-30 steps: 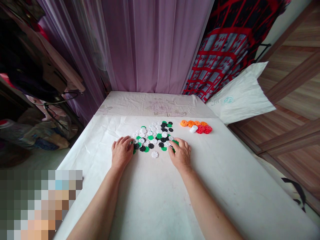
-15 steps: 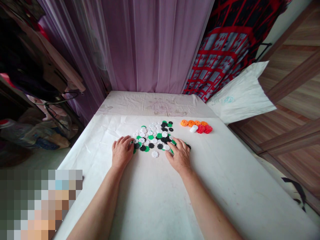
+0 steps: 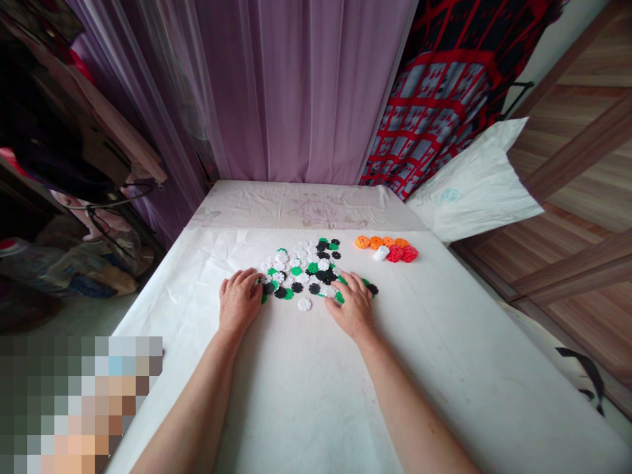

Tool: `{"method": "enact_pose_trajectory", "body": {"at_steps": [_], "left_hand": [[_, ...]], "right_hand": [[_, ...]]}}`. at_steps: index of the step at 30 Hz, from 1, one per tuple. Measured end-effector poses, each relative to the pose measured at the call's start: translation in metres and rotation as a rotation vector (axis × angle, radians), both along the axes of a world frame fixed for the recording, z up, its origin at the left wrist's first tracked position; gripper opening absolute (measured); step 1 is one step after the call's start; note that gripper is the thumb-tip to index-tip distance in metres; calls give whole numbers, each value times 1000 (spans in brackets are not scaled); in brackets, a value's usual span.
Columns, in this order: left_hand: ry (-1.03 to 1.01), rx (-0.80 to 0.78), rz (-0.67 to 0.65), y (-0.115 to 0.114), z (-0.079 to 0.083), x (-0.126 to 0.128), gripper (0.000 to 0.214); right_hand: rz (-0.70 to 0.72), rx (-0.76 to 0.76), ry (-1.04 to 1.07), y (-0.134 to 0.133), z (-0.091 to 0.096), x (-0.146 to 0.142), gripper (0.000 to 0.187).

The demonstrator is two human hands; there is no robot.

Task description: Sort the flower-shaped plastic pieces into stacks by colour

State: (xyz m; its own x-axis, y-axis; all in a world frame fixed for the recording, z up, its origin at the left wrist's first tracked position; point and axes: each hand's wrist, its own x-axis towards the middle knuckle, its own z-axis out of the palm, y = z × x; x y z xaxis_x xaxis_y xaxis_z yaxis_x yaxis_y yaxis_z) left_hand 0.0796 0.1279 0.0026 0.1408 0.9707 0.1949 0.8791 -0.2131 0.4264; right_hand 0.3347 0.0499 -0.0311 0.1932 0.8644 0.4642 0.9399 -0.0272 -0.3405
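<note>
A loose spread of round, notched plastic discs in white, green and black (image 3: 297, 288) lies on the white-covered table (image 3: 306, 382). My left hand (image 3: 241, 299) rests palm down at the left edge of the discs, its fingers loosely curved and covering a few of them. At the right edge, my right hand (image 3: 354, 303) lies over some green and white discs with its fingers apart. One white disc (image 3: 305, 304) sits on its own in front of the others, between my hands. Neither hand grips a disc that I can see.
Beyond my right hand are a row of orange pieces (image 3: 375, 242), red pieces (image 3: 402, 253) and a white piece (image 3: 380, 253). A white bag (image 3: 474, 184) hangs by the table's right edge. A purple curtain (image 3: 306, 92) closes off the back.
The view has shifted very slightly. My right hand has moved a touch over the discs at the right edge; my left hand stays in place.
</note>
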Motion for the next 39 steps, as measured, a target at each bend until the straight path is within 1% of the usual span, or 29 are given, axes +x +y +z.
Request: {"method": "enact_pose_trajectory", "body": {"at_steps": [4, 8, 11, 15, 18, 35, 39], "left_hand": [[8, -3, -1, 0, 0, 0, 33], [13, -6, -2, 0, 1, 0, 33], [17, 9, -2, -1, 1, 1, 34], [16, 7, -4, 0, 0, 0, 33], [19, 2, 1, 0, 1, 1, 33], [14, 0, 1, 0, 1, 0, 34], [16, -2, -4, 0, 0, -1, 34]], "right_hand": [[-18, 1, 6, 0, 0, 2, 18], [-11, 50, 18, 0, 2, 0, 17], [52, 90, 18, -2, 6, -14, 20], [191, 46, 14, -4, 12, -39, 21], [207, 25, 22, -5, 14, -47, 20], [202, -29, 25, -4, 16, -49, 17], [213, 24, 14, -4, 13, -45, 20]]}}
